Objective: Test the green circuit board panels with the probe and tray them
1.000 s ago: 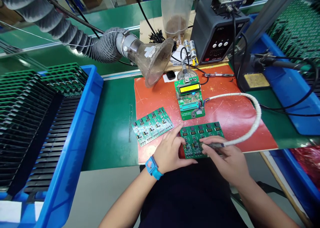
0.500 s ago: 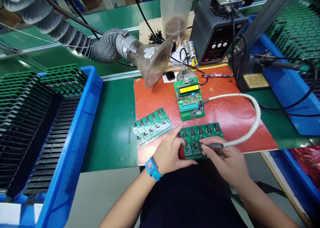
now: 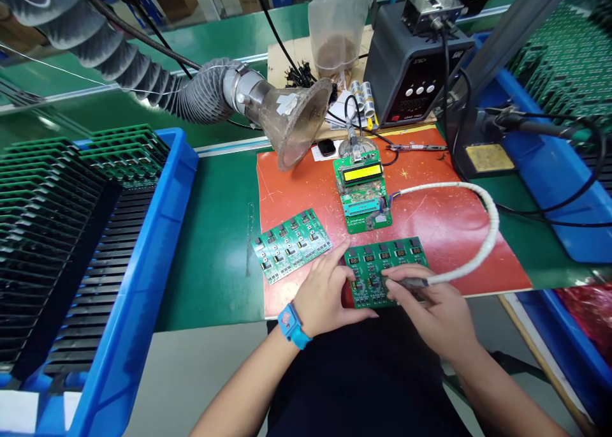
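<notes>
A green circuit board [image 3: 387, 253] with a row of small digit displays lies at the front edge of the mat. My left hand [image 3: 325, 290] grips its left end, index finger along the far corner and thumb at the near edge. Pinched in my right hand [image 3: 435, 309] is a probe [image 3: 412, 282] on a white wrapped cable [image 3: 492, 233]. Its tip is down at the middle of the board, hidden by my fingers. The cable runs to a programmer board [image 3: 362, 191] with a lit yellow screen and a teal socket. Left of my left hand lies a second circuit board [image 3: 291, 244].
Red mat [image 3: 296, 191] covers the bench middle. A fume extractor funnel [image 3: 301, 121] overhangs its back left. Blue bins [image 3: 162, 233] of racked boards flank the bench. A soldering station [image 3: 415, 67] stands behind, with tweezers [image 3: 415, 147] before it and a soldering iron [image 3: 530, 123] at right.
A small blue light on the programmer board, lit before, no longer shows. Both hands and the boards hold their places; the view has shifted very slightly.
</notes>
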`<act>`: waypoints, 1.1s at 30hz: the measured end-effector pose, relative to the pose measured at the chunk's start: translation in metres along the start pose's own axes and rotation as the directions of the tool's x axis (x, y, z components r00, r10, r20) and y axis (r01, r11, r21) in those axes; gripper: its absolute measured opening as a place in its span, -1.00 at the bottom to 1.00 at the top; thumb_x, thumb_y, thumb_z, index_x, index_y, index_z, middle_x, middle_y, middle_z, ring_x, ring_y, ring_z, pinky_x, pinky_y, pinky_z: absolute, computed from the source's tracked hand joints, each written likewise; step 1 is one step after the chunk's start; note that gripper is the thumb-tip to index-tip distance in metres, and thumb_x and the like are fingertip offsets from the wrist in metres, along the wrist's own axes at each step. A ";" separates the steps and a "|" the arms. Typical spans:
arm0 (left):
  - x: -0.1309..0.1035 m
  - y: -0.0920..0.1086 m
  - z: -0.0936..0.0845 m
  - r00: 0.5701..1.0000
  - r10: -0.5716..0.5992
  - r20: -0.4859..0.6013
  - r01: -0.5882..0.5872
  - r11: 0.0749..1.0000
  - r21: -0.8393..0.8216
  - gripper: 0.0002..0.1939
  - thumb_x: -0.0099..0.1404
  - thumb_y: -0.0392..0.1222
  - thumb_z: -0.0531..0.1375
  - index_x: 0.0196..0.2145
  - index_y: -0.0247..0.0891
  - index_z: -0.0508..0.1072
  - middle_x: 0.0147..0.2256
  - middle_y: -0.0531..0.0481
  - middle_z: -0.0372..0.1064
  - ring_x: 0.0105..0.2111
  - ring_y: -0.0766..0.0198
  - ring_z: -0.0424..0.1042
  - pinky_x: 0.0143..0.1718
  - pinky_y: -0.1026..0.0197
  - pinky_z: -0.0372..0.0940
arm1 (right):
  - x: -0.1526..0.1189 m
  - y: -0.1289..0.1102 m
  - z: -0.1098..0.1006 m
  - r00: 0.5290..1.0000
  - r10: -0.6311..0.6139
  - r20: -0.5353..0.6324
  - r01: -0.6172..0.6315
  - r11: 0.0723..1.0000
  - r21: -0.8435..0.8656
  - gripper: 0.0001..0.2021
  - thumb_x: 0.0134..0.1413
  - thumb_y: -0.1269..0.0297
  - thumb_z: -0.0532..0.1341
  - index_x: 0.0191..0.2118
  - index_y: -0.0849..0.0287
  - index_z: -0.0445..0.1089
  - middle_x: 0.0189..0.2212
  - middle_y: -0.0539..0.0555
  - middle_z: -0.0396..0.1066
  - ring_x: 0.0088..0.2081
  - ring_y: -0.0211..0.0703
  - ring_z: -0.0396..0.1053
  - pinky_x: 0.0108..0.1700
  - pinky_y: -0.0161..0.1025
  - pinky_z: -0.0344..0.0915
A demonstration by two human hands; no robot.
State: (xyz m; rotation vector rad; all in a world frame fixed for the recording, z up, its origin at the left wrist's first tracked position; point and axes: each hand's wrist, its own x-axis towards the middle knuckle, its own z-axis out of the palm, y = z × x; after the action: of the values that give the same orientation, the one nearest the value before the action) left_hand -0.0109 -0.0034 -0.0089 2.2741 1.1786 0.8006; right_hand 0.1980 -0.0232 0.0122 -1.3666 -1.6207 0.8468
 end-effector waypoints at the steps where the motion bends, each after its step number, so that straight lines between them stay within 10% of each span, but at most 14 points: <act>1: 0.000 0.000 0.000 1.000 0.001 -0.001 -0.001 1.000 0.000 -0.37 0.02 0.23 0.40 -0.18 -0.19 0.21 0.26 -0.41 0.11 0.23 -0.17 0.24 0.09 -0.20 0.32 | 0.000 0.000 0.000 1.000 -0.001 0.000 0.001 1.000 -0.002 -0.95 0.24 0.34 0.22 -0.21 0.10 0.43 -0.24 0.07 0.50 -0.32 -0.16 0.50 -0.25 -0.20 0.49; 33: -0.002 0.000 0.000 0.999 -0.023 0.022 0.023 1.000 -0.005 -0.39 0.04 0.25 0.38 -0.20 -0.19 0.22 0.27 -0.44 0.08 0.23 -0.19 0.23 0.11 -0.23 0.31 | 0.002 -0.003 0.000 0.999 -0.040 0.000 0.040 0.998 -0.055 -0.96 0.23 0.35 0.22 -0.23 0.10 0.42 -0.25 0.08 0.51 -0.29 -0.11 0.52 -0.29 -0.21 0.49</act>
State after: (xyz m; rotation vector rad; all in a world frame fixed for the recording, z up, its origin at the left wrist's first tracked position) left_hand -0.0118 -0.0052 -0.0097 2.2555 1.1891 0.7671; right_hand 0.1965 -0.0216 0.0155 -1.3674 -1.6757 0.7828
